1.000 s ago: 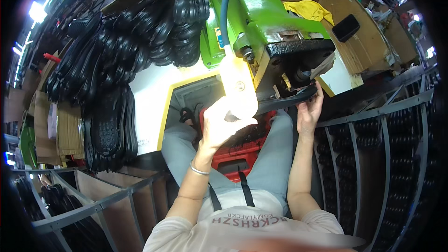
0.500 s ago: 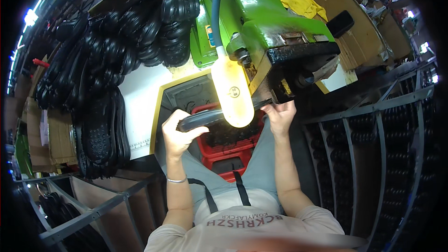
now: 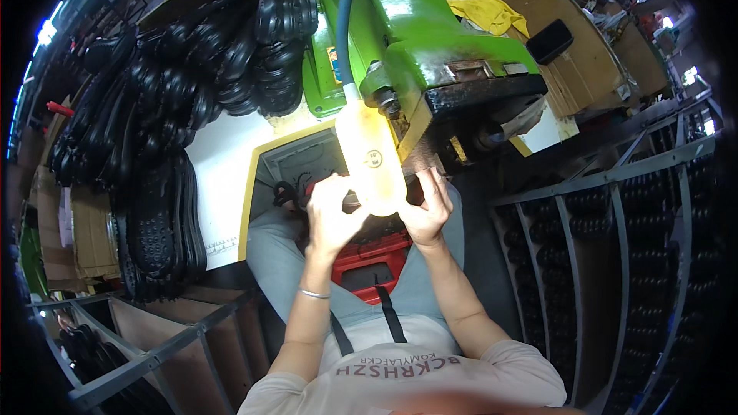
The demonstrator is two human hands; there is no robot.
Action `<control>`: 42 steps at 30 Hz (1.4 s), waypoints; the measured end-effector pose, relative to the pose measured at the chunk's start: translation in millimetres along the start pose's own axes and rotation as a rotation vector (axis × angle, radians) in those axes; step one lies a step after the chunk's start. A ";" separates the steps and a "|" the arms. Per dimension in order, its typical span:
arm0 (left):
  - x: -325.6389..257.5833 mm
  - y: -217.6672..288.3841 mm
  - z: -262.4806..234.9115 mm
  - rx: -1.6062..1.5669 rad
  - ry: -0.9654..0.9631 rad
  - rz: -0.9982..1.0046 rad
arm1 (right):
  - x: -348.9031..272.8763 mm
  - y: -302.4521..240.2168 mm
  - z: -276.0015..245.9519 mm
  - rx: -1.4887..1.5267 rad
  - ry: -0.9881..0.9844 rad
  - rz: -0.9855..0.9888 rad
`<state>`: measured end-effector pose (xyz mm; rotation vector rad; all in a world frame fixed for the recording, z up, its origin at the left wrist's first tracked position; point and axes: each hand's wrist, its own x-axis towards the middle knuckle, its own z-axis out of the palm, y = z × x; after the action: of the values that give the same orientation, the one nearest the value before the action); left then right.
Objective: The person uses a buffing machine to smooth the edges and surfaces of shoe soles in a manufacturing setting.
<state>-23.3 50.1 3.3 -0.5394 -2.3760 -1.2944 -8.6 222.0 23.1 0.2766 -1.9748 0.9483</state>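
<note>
My left hand (image 3: 332,214) and my right hand (image 3: 429,211) are closed in pinches on either side of a glowing work lamp (image 3: 372,157), just in front of the green machine (image 3: 461,58). Between them is the black shoe sole seen in both hands a moment before. The lamp and my fingers now hide nearly all of it. The machine's dark working head (image 3: 484,96) is just above and beyond my right hand. Below my hands, between my knees, stands a red plastic basket (image 3: 374,261).
Black shoe soles (image 3: 165,223) lie heaped on the white, yellow-edged table (image 3: 223,184) at the left. Metal racks stand on both sides, the right rack (image 3: 569,253) filled with dark soles. A cardboard box (image 3: 576,46), a yellow cloth (image 3: 492,14) and a phone (image 3: 550,42) are behind the machine.
Both hands have drawn closer together, the left moving right and the right moving slightly left. The sole, stretched sideways between them before, is now mostly out of sight behind the lamp.
</note>
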 end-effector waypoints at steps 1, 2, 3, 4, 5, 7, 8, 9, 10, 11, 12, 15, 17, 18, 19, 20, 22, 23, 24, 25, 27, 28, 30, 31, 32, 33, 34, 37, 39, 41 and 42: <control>-0.6 4.3 8.7 -0.052 0.064 -0.013 | -1.4 1.3 -0.3 -0.015 0.010 -0.010; 0.0 3.2 14.4 -0.056 0.066 -0.010 | -3.9 4.7 -0.3 -0.013 0.018 -0.015; 0.6 0.3 21.3 -0.181 0.086 -0.066 | -7.8 9.9 0.2 0.043 0.030 0.012; 0.1 -4.6 27.0 -0.305 0.104 -0.122 | -13.6 16.2 1.0 0.103 0.034 0.058; -3.7 -9.3 31.1 -0.330 0.077 -0.168 | -21.8 22.6 3.1 0.129 0.025 0.136; -12.2 -18.1 42.7 -0.455 0.083 -0.191 | -44.7 36.3 14.5 0.320 0.050 0.347; -17.8 -20.4 50.5 -0.592 0.114 -0.225 | -57.7 43.5 19.9 0.539 0.067 0.552; -22.7 -22.2 57.8 -0.609 0.128 -0.247 | -70.8 49.7 24.9 0.695 0.041 0.757; -27.0 -23.3 64.8 -0.592 0.141 -0.251 | -84.3 55.0 26.0 0.956 0.004 0.985; -30.6 -23.7 71.0 -0.609 0.166 -0.286 | -96.2 60.7 28.9 1.037 -0.050 1.041; -33.7 -22.7 76.8 -0.627 0.189 -0.321 | -107.0 65.2 31.9 1.087 -0.088 1.157; -36.7 -13.5 89.9 -0.776 0.257 -0.332 | -125.7 78.7 24.0 1.401 -0.045 1.314; -34.6 -4.8 94.5 -0.946 0.291 -0.391 | -125.5 88.3 18.7 1.417 0.040 1.324; -33.0 0.0 95.8 -0.947 0.287 -0.392 | -122.1 93.2 14.2 1.312 0.066 1.367; -30.3 4.3 96.9 -1.010 0.291 -0.422 | -117.6 96.8 7.3 1.240 0.064 1.354; -27.3 8.3 97.6 -1.082 0.281 -0.452 | -111.0 100.4 -0.3 1.130 0.082 1.373; -22.2 14.9 97.1 -1.096 0.288 -0.474 | -94.8 106.5 -17.7 0.949 0.098 1.369; -19.8 17.5 96.2 -1.001 0.236 -0.448 | -86.1 108.3 -27.1 0.874 0.110 1.312; -17.3 18.9 94.4 -0.916 0.187 -0.432 | -77.4 109.3 -36.8 0.788 0.130 1.268; -15.2 20.0 92.0 -0.907 0.185 -0.426 | -68.0 110.3 -46.5 0.723 0.157 1.211; -11.2 19.9 83.8 -0.827 0.140 -0.353 | -49.5 110.4 -55.5 0.642 0.249 0.988; -8.8 19.1 78.6 -0.811 0.141 -0.366 | -40.6 109.5 -62.5 0.597 0.248 0.933; -3.4 15.8 65.1 -0.603 0.169 -0.218 | -24.9 104.7 -73.5 0.494 0.211 0.796; -1.8 14.3 56.6 -0.457 0.127 -0.136 | -16.9 102.3 -75.3 0.450 0.215 0.773; 0.0 13.2 48.3 -0.380 0.094 -0.098 | -9.4 99.2 -77.3 0.393 0.197 0.725; 1.4 12.4 40.2 -0.386 0.080 -0.101 | -3.7 95.3 -78.0 0.381 0.177 0.682; 3.0 12.3 33.3 -0.530 0.061 -0.114 | 1.6 91.3 -78.5 0.378 0.165 0.665; 1.8 18.5 19.5 -0.916 0.167 -0.229 | 10.3 77.3 -75.0 0.424 0.099 0.629; -1.9 22.5 11.2 -1.074 0.311 -0.305 | 11.1 68.3 -68.6 0.476 0.097 0.594; -6.1 21.1 -0.8 -1.122 0.355 -0.369 | 12.1 62.7 -62.2 0.545 0.090 0.515; -8.9 19.1 -7.5 -1.153 0.371 -0.372 | 13.0 60.7 -59.2 0.537 0.083 0.521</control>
<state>-5.1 52.0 16.1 -0.0887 -1.2699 -2.6144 -10.4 307.7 20.3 0.0082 -1.7117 1.7968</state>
